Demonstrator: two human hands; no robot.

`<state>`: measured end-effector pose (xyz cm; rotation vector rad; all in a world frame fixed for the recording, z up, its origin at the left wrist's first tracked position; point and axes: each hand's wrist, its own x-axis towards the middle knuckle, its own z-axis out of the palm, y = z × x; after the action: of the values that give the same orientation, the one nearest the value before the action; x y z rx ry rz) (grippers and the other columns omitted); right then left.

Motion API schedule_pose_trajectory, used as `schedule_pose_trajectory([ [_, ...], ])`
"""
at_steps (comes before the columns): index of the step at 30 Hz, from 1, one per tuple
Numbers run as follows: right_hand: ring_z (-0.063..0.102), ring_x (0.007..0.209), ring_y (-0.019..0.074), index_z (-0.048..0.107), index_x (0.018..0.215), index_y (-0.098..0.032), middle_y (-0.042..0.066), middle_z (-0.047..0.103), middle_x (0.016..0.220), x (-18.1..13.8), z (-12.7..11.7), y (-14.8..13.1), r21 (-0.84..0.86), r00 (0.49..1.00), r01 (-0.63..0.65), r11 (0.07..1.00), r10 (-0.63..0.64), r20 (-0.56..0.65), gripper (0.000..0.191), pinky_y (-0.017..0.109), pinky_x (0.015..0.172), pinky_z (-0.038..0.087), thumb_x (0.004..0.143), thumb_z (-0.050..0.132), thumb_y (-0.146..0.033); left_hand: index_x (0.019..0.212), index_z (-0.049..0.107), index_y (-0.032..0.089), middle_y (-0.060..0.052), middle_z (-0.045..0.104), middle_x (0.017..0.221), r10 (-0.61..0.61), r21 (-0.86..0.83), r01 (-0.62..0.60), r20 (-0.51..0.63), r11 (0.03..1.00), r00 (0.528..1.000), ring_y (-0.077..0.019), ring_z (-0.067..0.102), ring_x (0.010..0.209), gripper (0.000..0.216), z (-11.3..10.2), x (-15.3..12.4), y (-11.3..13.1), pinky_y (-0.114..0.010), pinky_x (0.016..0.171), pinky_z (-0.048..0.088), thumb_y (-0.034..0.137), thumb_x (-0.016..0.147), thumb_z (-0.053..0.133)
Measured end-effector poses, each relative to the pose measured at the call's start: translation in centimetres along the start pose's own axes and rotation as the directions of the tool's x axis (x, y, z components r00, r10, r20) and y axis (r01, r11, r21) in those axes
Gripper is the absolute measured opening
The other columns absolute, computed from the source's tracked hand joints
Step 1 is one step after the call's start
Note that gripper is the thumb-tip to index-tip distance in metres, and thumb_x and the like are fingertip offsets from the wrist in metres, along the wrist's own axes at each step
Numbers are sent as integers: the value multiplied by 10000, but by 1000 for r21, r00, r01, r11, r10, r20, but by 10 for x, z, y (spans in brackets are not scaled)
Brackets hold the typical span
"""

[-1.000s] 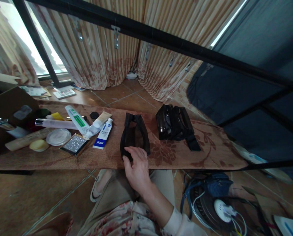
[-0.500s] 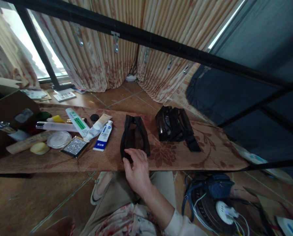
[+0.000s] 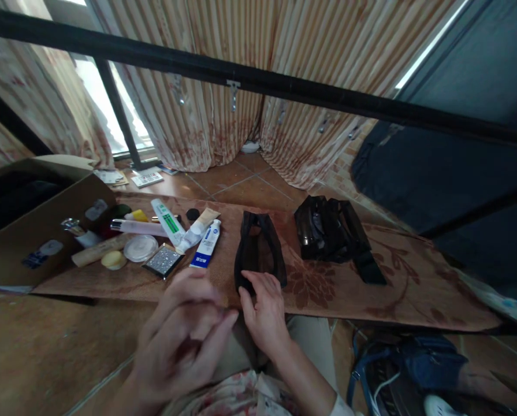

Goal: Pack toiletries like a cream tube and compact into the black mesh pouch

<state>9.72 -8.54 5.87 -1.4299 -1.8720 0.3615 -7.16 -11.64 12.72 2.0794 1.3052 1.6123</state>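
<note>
My right hand point(image 3: 264, 309) pinches the near edge of a black mesh pouch point(image 3: 260, 242), which stands with its top gaping on the cloth-covered bench. My left hand point(image 3: 178, 341) is raised in front of the bench, left of the pouch. Its fingers are bent and smeared by motion, and whether anything is in them I cannot make out. Just beyond that hand lie a white and blue tube point(image 3: 207, 242), a glittery silver compact point(image 3: 163, 260) and a white tube with a green label point(image 3: 168, 222).
A cardboard box point(image 3: 67, 225) stands at the left end, beside several cosmetics such as a round clear jar point(image 3: 140, 247) and a yellow-lidded pot point(image 3: 113, 260). Right of the pouch sits a black case point(image 3: 330, 228). A dark metal bar point(image 3: 258, 81) crosses above the bench; a blue bag point(image 3: 431, 361) lies below.
My left hand has come into view from below. My right hand still holds the pouch's near edge. The view has turned left, showing more of the cardboard box.
</note>
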Motion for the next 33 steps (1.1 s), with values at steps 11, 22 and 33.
schedule_pose_trajectory([
  [11,611,928,194,535,1215,-219,56,675,1052,-6,8,10,-59,997,77,995,-75,32,355,418,940,378,868,480,-168,810,667,155,-29,674,753,-622,-4,623,-70,782,780,-173,621,732,211,22,-43,-135,-251,681,480,341,797,570],
  [22,600,926,184,509,1232,-218,52,669,1031,-6,9,6,-87,996,62,994,-56,72,360,400,933,355,881,462,-149,1049,625,142,-116,655,1028,-670,-70,672,50,738,741,-254,616,906,333,65,-14,-158,-398,810,479,314,794,498],
  [33,581,910,176,522,1217,-242,28,665,987,-3,8,2,-83,995,18,996,-10,103,376,381,919,321,870,469,-108,1122,541,60,-213,562,1098,-409,727,194,129,658,903,-343,523,1019,346,97,-2,-159,-459,885,397,232,826,493],
])
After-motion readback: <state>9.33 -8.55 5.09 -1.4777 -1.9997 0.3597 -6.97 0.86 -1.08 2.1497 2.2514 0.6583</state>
